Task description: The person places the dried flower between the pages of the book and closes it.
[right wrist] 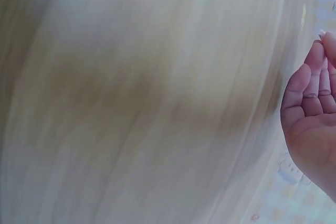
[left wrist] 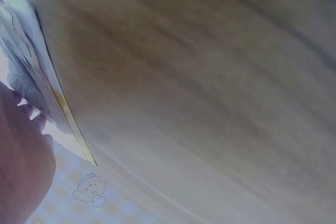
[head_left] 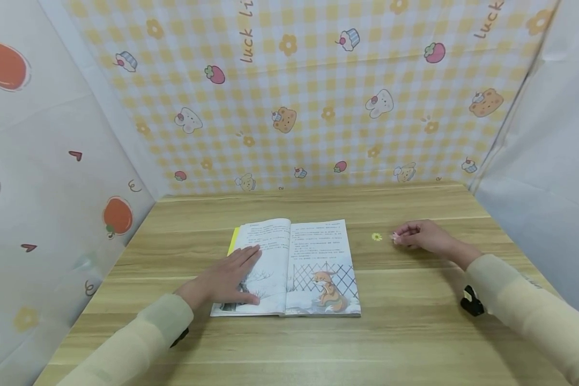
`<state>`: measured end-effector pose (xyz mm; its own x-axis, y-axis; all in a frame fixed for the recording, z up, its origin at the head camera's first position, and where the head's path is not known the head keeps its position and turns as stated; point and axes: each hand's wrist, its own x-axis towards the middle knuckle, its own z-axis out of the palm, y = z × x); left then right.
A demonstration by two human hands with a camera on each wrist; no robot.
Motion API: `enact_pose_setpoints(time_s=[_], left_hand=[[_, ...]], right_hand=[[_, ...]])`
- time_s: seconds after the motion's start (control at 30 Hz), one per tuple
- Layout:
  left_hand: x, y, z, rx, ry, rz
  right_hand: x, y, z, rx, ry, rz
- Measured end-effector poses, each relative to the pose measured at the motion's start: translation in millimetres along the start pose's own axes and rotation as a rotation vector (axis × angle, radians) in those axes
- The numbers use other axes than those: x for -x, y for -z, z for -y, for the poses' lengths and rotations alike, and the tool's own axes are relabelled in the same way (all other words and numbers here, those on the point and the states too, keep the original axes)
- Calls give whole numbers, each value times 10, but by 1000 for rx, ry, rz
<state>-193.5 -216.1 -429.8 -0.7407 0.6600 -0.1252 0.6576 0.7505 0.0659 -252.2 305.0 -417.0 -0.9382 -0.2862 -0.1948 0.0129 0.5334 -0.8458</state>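
An open book [head_left: 316, 244] lies on the wooden table, with text on both pages and a fox drawing at the lower right. My left hand [head_left: 228, 276] rests on its left page, fingers straight and thumb spread. To the right of the book, my right hand [head_left: 427, 236] pinches a small pink flower-like piece [head_left: 394, 237] between thumb and fingertips. Just left of it, a small yellow flower-like piece [head_left: 377, 236] lies on the table. In the right wrist view, a pale tip of the pinched piece [right wrist: 322, 34] shows at the fingertips.
The wooden table [head_left: 415, 332] runs back to a yellow checked cloth wall [head_left: 318, 150] with cartoon prints. White cloth walls stand on the left and right. A yellow edge [head_left: 233, 240] shows along the book's left side.
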Motion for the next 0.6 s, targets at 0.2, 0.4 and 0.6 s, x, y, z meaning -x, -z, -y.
enact_pose_setpoints(time_s=[0.2, 0.4, 0.6], left_hand=[[-10, -16, 14, -15, -9, -5], [-15, -8, 9, -14, -11, -11], [-13, -13, 9, -18, -12, -13]], right_hand=[[-45, -168, 150, -130, 18, 73], [-57, -365, 352, -112, 39, 129], [-111, -592, 527, -124, 29, 171]])
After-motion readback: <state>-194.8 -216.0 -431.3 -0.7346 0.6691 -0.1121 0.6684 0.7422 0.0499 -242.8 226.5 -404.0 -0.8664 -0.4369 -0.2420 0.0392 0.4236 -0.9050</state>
